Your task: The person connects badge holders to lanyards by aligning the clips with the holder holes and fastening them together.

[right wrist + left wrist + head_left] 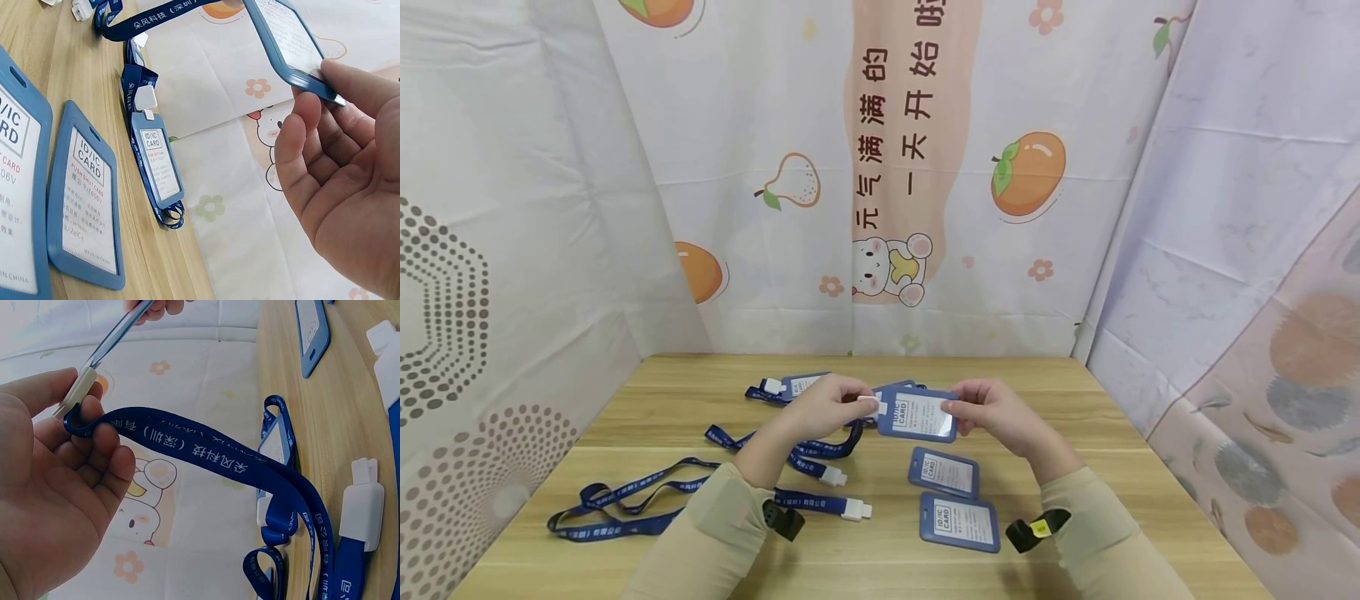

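Between both hands, above the table, is a blue ID card holder (917,413) with a white printed insert. My left hand (831,407) pinches the white plastic clip (79,391) of a dark blue lanyard (181,447) at the holder's slotted end. The lanyard's strap hangs from that hand down to the table. Thumb and fingers of my right hand (996,414) pinch the holder's opposite end, seen also in the right wrist view, where the holder (290,47) tilts upward. Clip and holder meet; whether they are latched cannot be told.
Two loose card holders, one farther (944,472) and one nearer (959,522), lie right of centre. Loose lanyards (617,504) with white clips (856,509) spread on the left. Behind the hands lie holders with lanyards attached (801,385). A printed curtain (760,275) borders the wooden table (865,575).
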Tool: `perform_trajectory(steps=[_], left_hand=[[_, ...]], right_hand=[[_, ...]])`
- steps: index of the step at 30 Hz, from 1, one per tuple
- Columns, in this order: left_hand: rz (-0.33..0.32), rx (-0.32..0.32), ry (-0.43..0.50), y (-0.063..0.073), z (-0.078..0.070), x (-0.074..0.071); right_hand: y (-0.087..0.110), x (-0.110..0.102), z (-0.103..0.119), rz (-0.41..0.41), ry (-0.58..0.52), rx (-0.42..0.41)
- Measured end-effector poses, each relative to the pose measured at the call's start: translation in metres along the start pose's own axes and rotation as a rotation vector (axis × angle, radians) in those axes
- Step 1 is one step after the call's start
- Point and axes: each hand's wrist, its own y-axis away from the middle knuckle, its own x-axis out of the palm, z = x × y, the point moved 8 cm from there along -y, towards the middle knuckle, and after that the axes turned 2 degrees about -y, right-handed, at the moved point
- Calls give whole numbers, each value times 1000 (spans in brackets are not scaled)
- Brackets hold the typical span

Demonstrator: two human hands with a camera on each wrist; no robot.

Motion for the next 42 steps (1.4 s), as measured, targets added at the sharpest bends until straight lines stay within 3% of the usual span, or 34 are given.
perform_trajectory(steps=[28, 42], left_hand=[[-27, 36, -7, -4, -2, -2], [2, -13, -66, -5, 8, 0]], right_hand=[[1, -12, -11, -61, 74, -1], [5, -20, -16, -95, 93, 26]])
